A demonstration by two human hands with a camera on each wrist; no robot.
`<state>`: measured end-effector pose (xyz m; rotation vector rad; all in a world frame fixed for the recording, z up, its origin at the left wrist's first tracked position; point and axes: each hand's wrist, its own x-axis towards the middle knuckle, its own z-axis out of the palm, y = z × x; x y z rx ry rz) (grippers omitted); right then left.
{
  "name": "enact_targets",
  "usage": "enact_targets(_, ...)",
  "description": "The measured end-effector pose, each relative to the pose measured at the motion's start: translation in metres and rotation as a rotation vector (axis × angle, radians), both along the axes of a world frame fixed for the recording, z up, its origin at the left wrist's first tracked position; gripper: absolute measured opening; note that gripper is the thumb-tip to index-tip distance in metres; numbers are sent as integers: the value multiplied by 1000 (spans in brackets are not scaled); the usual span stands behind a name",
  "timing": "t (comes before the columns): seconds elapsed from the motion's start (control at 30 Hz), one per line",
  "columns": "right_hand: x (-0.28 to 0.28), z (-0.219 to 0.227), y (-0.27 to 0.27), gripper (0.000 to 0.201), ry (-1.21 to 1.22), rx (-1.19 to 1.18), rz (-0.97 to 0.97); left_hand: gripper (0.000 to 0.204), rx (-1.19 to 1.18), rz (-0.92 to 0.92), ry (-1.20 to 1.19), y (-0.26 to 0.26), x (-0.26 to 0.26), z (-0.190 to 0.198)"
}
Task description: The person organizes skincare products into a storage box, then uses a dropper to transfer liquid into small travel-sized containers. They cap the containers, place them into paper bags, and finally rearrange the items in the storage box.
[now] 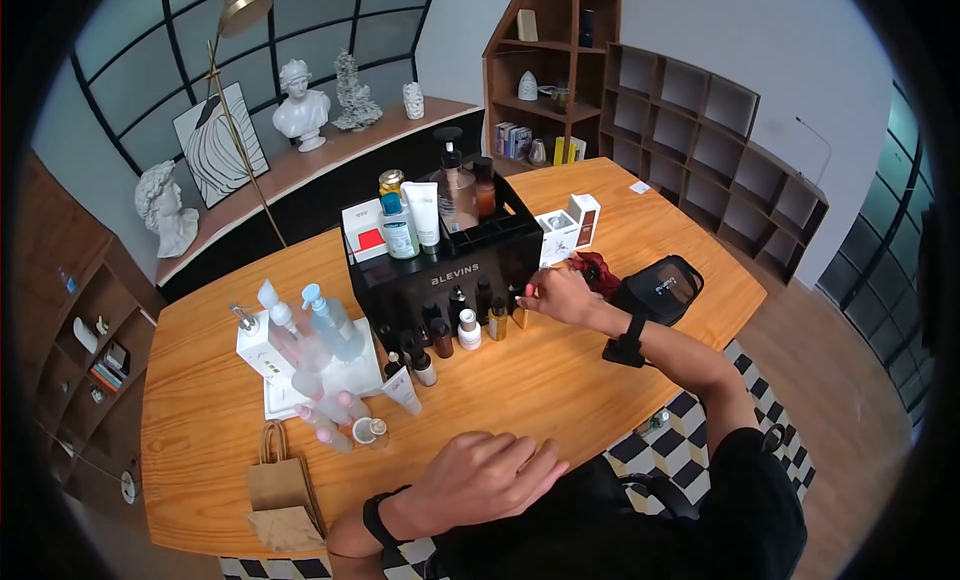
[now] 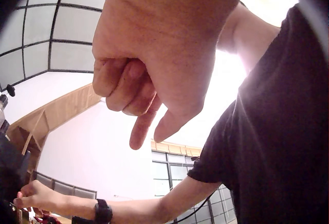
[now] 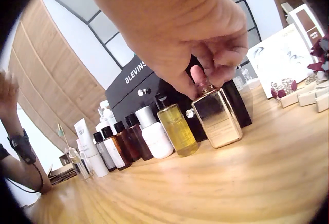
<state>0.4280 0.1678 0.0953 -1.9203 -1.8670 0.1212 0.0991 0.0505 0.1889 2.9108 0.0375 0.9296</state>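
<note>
My right hand (image 1: 565, 296) pinches the top of a flat gold bottle (image 3: 220, 123) with thumb and fingers; its neck and cap are mostly hidden by them. The bottle stands upright on the wooden table at the end of a row of small bottles. Beside it is a clear bottle of yellow liquid (image 3: 178, 131), then a white bottle with a silver cap (image 3: 155, 135) and several dark brown ones. Behind the row stands a black BLEVINS organizer (image 1: 455, 265). Over the table's near edge hovers my left hand (image 1: 488, 482), fingers loosely curled, holding nothing.
At left a white tray (image 1: 277, 404) carries pump bottles, with pink-capped bottles (image 1: 333, 437) in front. A brown paper bag (image 1: 283, 485) lies at the near left edge. Right of the organizer are white boxes (image 1: 558, 236), a dark red item (image 1: 597, 274) and a black pouch (image 1: 660, 288).
</note>
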Motion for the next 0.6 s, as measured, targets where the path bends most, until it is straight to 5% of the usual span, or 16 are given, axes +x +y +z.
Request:
enact_targets(0.27, 12, 15, -11, 27, 121, -15, 207, 23, 5, 24, -10, 4, 3, -6)
enact_targets(0.4, 10, 84, -28, 26, 434, -114, 162, 23, -22, 25, 7, 9, 4, -7)
enact_targets(0.47, 27, 105, -12, 29, 508, 60, 334, 23, -24, 38, 19, 11, 4, -8)
enact_targets(0.6, 15, 185, 7, 29, 386, 100, 189, 24, -35, 45, -4, 17, 4, -9)
